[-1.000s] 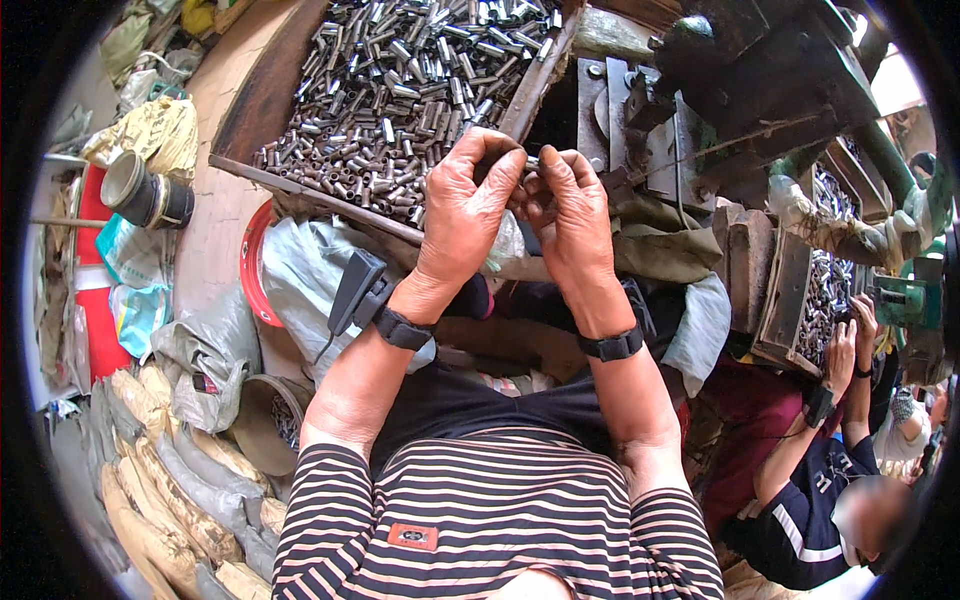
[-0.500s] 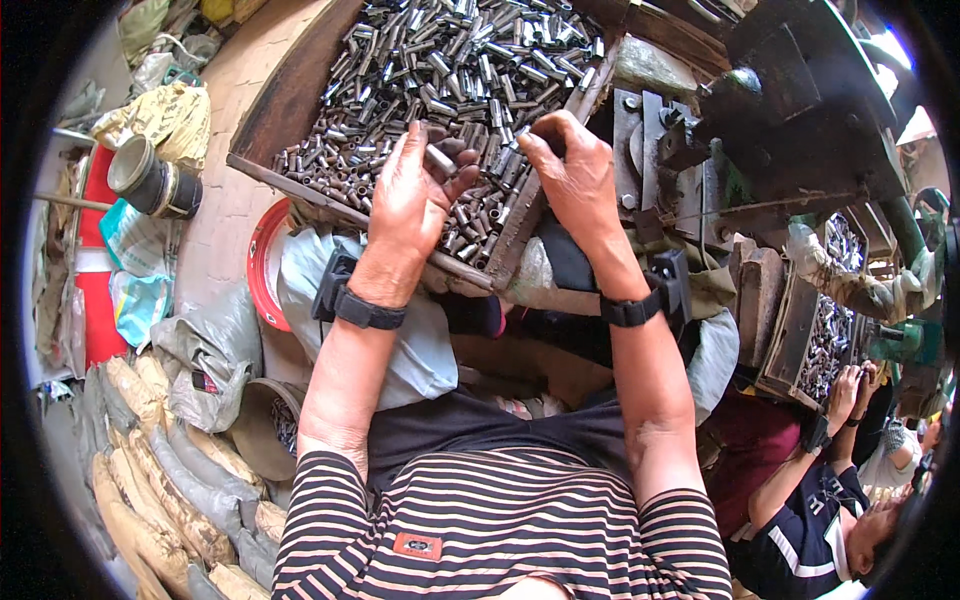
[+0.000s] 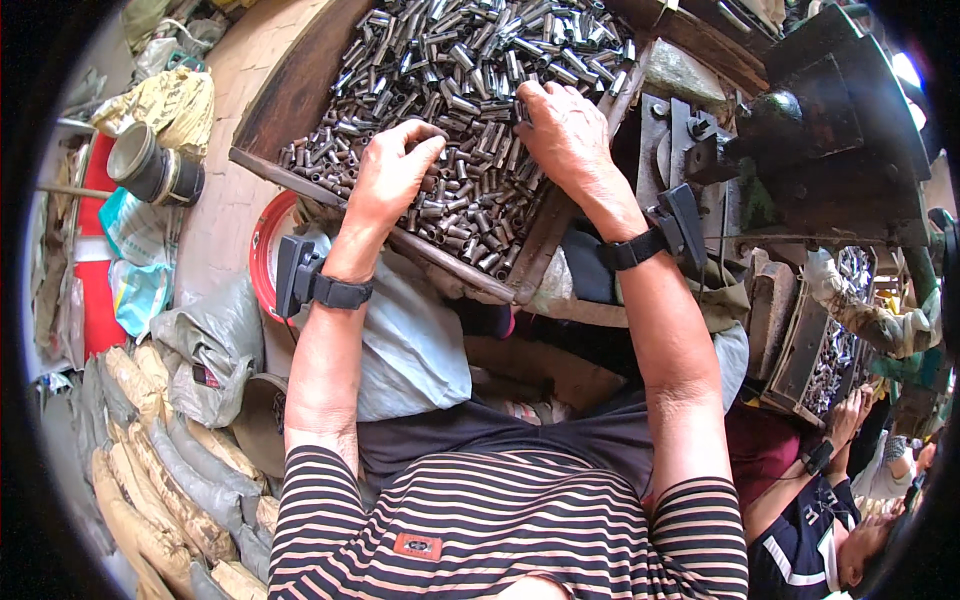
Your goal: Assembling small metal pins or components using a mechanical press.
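A wooden box (image 3: 262,112) in front of me holds a heap of short metal tubes (image 3: 470,215). Shiny tubes lie toward the far side, duller brownish ones nearer me. Over the near left part of the heap is my left hand (image 3: 392,172), its thumb and fingers drawn together; what they hold, if anything, is hidden. Farther in, beside the box's right wall, my right hand (image 3: 570,135) reaches down with curled fingers touching the heap. A dark piece shows at its fingertips, too unclear to name. Each wrist wears a black strap with a small black device.
Dark machinery (image 3: 820,130) stands close on the right. A red round rim (image 3: 268,255) shows below the box's left corner. Stacked grey and tan bundles (image 3: 150,480) lie at lower left. At lower right, a co-worker (image 3: 810,530) reaches toward another box of metal pieces (image 3: 825,370).
My left hand has turned from palm up, with a tube on its fingers, to palm down and closed. My right hand has moved from the box's right edge farther over the heap.
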Demonstrator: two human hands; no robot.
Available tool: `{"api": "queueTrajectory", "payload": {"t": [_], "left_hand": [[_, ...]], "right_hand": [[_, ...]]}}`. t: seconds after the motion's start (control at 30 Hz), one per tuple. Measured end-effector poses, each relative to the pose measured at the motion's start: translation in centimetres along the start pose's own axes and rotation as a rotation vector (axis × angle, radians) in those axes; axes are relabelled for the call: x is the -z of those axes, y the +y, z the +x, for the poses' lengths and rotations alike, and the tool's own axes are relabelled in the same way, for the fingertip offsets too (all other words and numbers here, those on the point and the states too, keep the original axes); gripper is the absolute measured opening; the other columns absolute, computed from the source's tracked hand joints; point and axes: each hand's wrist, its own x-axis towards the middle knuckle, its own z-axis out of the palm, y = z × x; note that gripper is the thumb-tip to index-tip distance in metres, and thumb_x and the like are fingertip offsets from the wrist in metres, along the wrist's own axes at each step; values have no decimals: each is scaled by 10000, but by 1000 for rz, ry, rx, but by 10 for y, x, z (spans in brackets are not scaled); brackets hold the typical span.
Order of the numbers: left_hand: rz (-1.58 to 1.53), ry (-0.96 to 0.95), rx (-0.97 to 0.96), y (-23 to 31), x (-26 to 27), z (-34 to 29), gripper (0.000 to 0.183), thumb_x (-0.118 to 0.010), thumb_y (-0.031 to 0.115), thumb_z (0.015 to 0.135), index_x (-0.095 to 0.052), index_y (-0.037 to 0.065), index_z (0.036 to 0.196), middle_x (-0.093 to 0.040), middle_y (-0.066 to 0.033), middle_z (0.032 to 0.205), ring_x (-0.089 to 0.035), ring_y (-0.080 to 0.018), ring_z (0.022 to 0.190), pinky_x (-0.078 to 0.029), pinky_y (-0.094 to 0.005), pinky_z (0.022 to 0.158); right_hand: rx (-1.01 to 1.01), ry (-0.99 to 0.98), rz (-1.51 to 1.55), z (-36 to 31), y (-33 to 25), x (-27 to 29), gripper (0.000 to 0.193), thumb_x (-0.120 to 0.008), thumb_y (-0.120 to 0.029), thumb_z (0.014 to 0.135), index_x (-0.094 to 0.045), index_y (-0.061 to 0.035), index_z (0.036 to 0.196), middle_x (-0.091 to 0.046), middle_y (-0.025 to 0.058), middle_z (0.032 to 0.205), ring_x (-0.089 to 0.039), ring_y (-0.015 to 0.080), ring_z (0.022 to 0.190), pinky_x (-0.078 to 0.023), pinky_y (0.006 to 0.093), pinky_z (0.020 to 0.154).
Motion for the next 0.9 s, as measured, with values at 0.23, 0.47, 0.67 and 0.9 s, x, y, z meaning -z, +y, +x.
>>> {"api": "queueTrajectory", "payload": {"t": [0.23, 0.47, 0.67, 0.9], "left_hand": [[628, 65, -418, -7, -12, 9, 214, -615, 175, 828, -637, 9, 961, -628, -129, 852, -619, -234, 784, -479, -342, 712], [746, 96, -425, -4, -33, 8, 191, -634, 182, 805, -613, 21, 905, -599, -147, 865, -599, -330, 807, -477, -402, 713], [748, 98, -411, 0, -41, 5, 182, -654, 162, 786, -584, 19, 874, -589, -151, 871, -592, -357, 790, -475, -429, 681], [664, 65, -427, -6, -33, 10, 179, -652, 171, 792, -597, 15, 861, -606, -154, 831, -601, -325, 780, -467, -393, 675]], "right_hand": [[21, 82, 256, -4, 6, 4, 286, -680, -117, 707, -516, -44, 930, -593, 144, 865, -585, 322, 872, -471, 430, 744], [-233, 209, 748, -28, 1, 32, 186, -691, -120, 752, -579, 0, 838, -604, 107, 678, -586, 173, 603, -478, 295, 596], [-342, 232, 890, -53, 6, 47, 164, -677, -117, 785, -593, 0, 865, -627, 55, 729, -581, 102, 674, -482, 262, 641], [-394, 144, 921, -69, 6, 46, 160, -653, -94, 790, -586, 0, 901, -628, 72, 777, -597, 114, 719, -487, 270, 679]]}}
